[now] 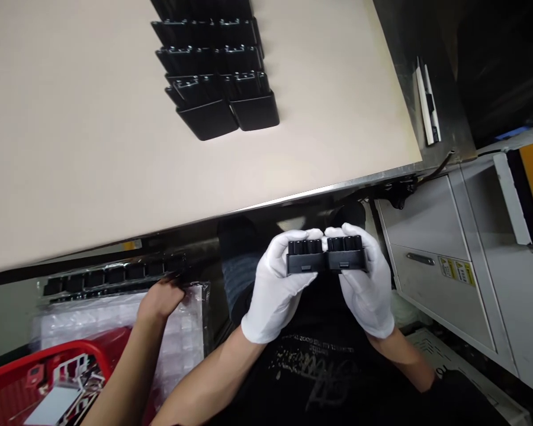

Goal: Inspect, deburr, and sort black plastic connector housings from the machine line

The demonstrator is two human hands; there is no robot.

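Below the steel-edged rim of a beige table [160,118], the person's two white-gloved hands hold a black plastic block [326,257] over a black printed T-shirt [320,378]. The left hand [275,290] grips the block's left half and the right hand [366,284] its right half. Both hands are closed around it, with the fingers [299,236] curled up behind it and the fingertips nearly meeting above its middle. The block looks like two matching halves side by side, with a row of round openings along the top; whether they are joined cannot be told. Farther left, a bare hand [162,299] from another person rests at the edge of a see-through plastic sheet [177,337], just beside a row of black parts [115,275] wrapped in plastic. Below it sits a red basket [57,355] holding white pieces [68,378]. On the table, black parts [217,77] stand in two columns, overlapping like shingles. On the steel ledge past the table's far corner lies a white strip [427,103]. To the right stands a gray drawer cabinet [435,260] with a yellow warning label [456,271].
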